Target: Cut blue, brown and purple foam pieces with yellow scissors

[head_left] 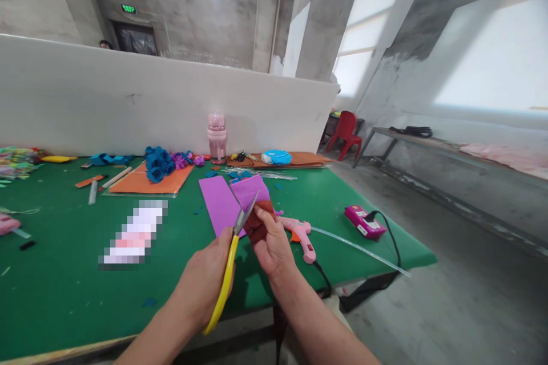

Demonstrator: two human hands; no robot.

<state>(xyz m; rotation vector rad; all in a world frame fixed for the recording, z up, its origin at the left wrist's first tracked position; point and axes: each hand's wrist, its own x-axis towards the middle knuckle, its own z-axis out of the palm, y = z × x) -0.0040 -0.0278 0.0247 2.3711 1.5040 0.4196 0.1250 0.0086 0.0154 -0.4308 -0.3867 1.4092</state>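
Note:
My left hand (pixel 204 285) grips yellow-handled scissors (pixel 233 251), blades pointing up and slightly apart. My right hand (pixel 272 242) pinches a small dark red piece of felt (pixel 262 218) right beside the blades. Behind them on the green table (pixel 64 291) lie purple felt sheets (pixel 222 202). A pink glue gun (pixel 299 234) rests just right of my right hand, with a clear glue stick (pixel 363 251) reaching toward the table's right edge.
Blue and purple felt flowers (pixel 160 164) sit on an orange sheet (pixel 149 179) at the back. A pink bottle (pixel 217 137) stands by the white partition (pixel 128 102). A pink power strip (pixel 365 222) lies at the right. A red chair (pixel 346 134) stands beyond.

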